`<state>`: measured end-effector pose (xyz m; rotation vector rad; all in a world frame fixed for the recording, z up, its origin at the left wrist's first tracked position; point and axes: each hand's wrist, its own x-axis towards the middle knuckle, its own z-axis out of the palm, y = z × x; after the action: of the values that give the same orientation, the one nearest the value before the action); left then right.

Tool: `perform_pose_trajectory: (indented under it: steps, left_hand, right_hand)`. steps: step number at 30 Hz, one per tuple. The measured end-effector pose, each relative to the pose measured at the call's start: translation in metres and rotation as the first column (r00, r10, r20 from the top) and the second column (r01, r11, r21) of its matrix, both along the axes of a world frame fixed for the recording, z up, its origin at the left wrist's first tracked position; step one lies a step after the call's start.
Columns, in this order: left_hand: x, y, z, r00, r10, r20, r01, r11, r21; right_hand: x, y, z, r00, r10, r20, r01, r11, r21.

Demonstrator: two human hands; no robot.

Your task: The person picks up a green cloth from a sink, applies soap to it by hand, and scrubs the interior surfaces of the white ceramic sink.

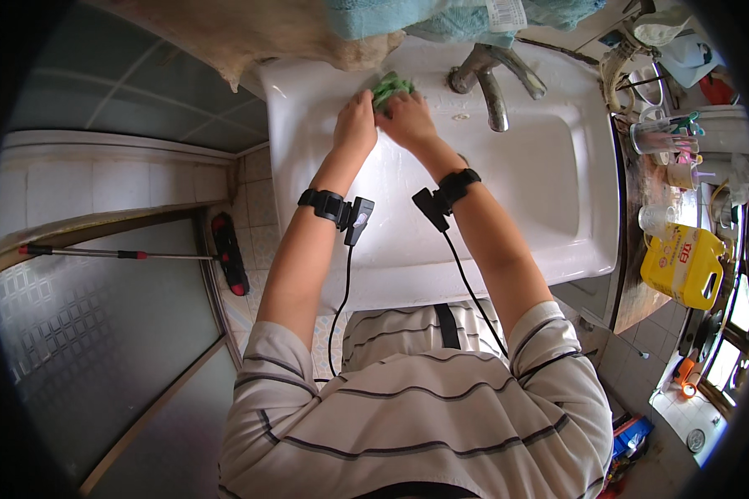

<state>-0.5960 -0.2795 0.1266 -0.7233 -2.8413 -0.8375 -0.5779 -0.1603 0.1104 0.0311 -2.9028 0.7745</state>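
My left hand (356, 125) and my right hand (408, 118) meet at the back left of a white ceramic sink (399, 249). Between them is a crumpled green cloth (389, 88), slightly blurred, with the fingers of both hands closed around it. Part of the cloth is hidden behind my fingers. To the right of my hands, a worn metal faucet (494, 103) stands on the sink's back ledge, its spout over the basin. Each wrist wears a black strap with a cabled device.
Blue towels (381, 17) hang above the sink's back edge. On the right, a wooden counter (636, 299) holds a yellow jug (680, 265), a clear plastic cup (655, 219) and cups of toothbrushes (661, 134). A red and black broom (230, 256) leans at the left, near a frosted glass door (112, 312).
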Motion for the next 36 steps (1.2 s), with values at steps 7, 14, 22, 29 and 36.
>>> perform_pose_trajectory:
  steps: [7, 14, 22, 29, 36]
  left_hand:
    - [0.012, -0.037, 0.028, 0.929, 0.201, 0.311, -0.061, 0.911, -0.408]
    - [0.037, -0.090, 0.032, 0.982, 0.168, 0.090, -0.110, 0.887, -0.448]
    - [0.081, -0.115, 0.053, 1.000, 0.008, -0.023, -0.019, 0.836, -0.548]
    - [0.126, -0.106, 0.061, 0.985, 0.048, 0.163, 0.056, 0.811, -0.582]
    - [0.169, -0.075, 0.049, 0.886, 0.210, 0.413, 0.044, 0.850, -0.526]
  right_hand:
    - [0.018, -0.049, -0.009, 0.982, 0.160, 0.096, -0.162, 0.987, 0.016]
    - [0.004, -0.089, -0.011, 0.928, 0.364, -0.076, -0.371, 0.919, -0.130]
    - [0.042, -0.110, 0.012, 0.840, 0.522, 0.149, -0.517, 0.853, -0.078]
    - [0.092, -0.107, 0.014, 0.704, 0.648, 0.292, -0.671, 0.741, -0.028]
    - [0.152, -0.079, 0.011, 0.650, 0.672, 0.355, -0.659, 0.731, -0.178]
